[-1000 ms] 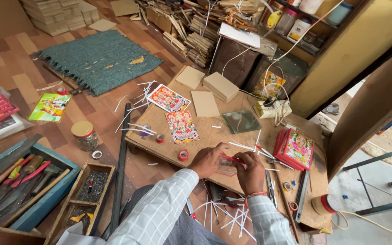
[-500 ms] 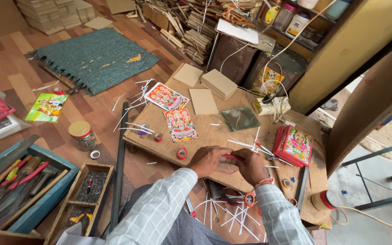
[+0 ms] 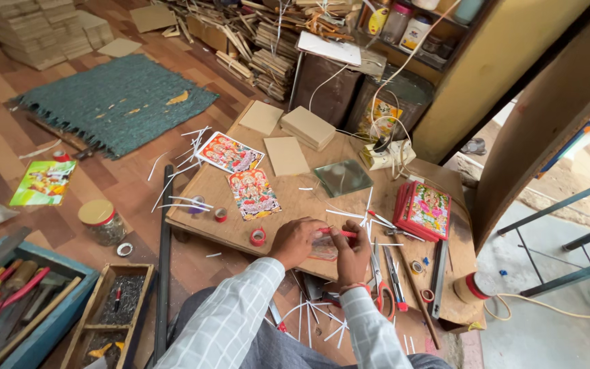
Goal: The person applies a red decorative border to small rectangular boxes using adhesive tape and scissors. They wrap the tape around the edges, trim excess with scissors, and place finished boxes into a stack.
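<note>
1. Two hands meet over the near edge of a low wooden board [image 3: 295, 205]: the left hand [image 3: 297, 240] and the right hand [image 3: 354, 254] are close together, both pinching a thin red strip [image 3: 337, 233] that runs between their fingertips.
2. Under the hands lies a small picture card [image 3: 324, 250], mostly covered by them; whether the fingers also press on it cannot be told.
3. Just left of the left hand sits a red tape roll [image 3: 258, 237], with a smaller red roll [image 3: 220, 214] farther left.
4. Beyond the left hand, away from the person, lie two colourful picture prints [image 3: 254, 193], one behind the other.
5. Straight beyond the hands rests a square glass pane [image 3: 342, 177], and past it some plain cardboard pieces [image 3: 286, 156].
6. To the right of the right hand stands a stack of red-edged framed pictures [image 3: 423, 210].
7. Near the right wrist lie red-handled scissors [image 3: 381, 287] and a few other slim tools.
8. White trimmed strips [image 3: 349, 214] are scattered around the hands and on the floor below them.
9. Far to the left of the left hand, a wooden tray of nails [image 3: 107, 314] and a lidded glass jar [image 3: 100, 221] stand on the floor.
</note>
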The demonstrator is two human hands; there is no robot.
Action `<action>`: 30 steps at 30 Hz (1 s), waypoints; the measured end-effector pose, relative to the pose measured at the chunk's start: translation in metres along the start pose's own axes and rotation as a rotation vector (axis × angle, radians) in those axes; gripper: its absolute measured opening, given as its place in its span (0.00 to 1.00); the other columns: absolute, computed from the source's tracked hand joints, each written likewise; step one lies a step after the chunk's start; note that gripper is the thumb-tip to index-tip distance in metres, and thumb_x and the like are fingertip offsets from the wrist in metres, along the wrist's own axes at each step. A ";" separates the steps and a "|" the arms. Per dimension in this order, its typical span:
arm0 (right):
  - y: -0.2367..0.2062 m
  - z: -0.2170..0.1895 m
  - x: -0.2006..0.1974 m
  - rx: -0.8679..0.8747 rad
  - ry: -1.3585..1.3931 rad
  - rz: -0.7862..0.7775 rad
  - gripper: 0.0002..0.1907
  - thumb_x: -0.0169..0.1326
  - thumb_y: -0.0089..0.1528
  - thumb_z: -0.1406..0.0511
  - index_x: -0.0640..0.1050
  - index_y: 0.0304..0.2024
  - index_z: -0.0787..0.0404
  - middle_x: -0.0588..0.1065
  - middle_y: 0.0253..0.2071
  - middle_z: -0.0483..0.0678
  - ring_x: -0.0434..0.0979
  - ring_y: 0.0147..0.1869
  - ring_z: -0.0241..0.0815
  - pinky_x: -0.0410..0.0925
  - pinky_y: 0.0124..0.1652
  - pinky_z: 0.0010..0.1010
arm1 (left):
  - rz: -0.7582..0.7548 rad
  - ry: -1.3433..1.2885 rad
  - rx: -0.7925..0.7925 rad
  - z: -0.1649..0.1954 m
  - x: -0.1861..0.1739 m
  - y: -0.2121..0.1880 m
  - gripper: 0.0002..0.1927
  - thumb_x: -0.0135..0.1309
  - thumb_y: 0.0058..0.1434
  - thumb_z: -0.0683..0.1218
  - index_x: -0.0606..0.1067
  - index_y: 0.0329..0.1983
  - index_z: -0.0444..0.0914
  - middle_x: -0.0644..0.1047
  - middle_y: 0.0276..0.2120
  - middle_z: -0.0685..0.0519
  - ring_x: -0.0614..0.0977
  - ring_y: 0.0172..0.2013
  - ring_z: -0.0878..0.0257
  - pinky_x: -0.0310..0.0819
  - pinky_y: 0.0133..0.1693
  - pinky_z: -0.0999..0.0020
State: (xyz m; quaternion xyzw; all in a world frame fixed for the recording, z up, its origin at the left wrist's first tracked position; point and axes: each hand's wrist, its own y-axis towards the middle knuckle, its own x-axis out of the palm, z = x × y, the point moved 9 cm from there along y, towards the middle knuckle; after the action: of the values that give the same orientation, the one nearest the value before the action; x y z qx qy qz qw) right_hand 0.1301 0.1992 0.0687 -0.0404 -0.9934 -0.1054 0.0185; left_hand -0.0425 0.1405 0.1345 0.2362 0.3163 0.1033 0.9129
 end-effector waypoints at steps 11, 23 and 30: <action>-0.001 0.009 -0.018 0.109 0.121 0.025 0.16 0.55 0.61 0.69 0.84 0.49 0.70 0.71 0.34 0.43 0.65 0.38 0.33 0.58 0.39 0.24 | 0.030 -0.085 -0.123 -0.007 0.011 -0.010 0.10 0.57 0.61 0.45 0.81 0.44 0.41 0.81 0.40 0.48 0.82 0.41 0.48 0.75 0.42 0.57; 0.005 -0.002 -0.018 0.202 0.144 -0.074 0.16 0.51 0.63 0.64 0.84 0.44 0.69 0.77 0.35 0.41 0.67 0.37 0.31 0.62 0.39 0.22 | 0.185 -0.602 -0.363 -0.041 0.026 -0.013 0.16 0.56 0.68 0.51 0.80 0.37 0.32 0.78 0.27 0.52 0.77 0.30 0.67 0.74 0.35 0.67; 0.004 -0.017 -0.018 0.045 -0.047 -0.116 0.17 0.54 0.66 0.60 0.84 0.43 0.69 0.78 0.35 0.45 0.71 0.41 0.34 0.65 0.44 0.25 | 0.167 -0.888 -0.309 -0.039 0.022 -0.024 0.10 0.56 0.65 0.45 0.79 0.44 0.33 0.80 0.32 0.59 0.80 0.34 0.73 0.77 0.38 0.75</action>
State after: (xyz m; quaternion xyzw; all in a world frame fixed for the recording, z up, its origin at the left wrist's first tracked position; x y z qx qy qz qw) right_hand 0.1484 0.1981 0.0850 0.0152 -0.9964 -0.0830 -0.0100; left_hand -0.0486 0.1419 0.0840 0.1436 -0.1435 0.1110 0.9729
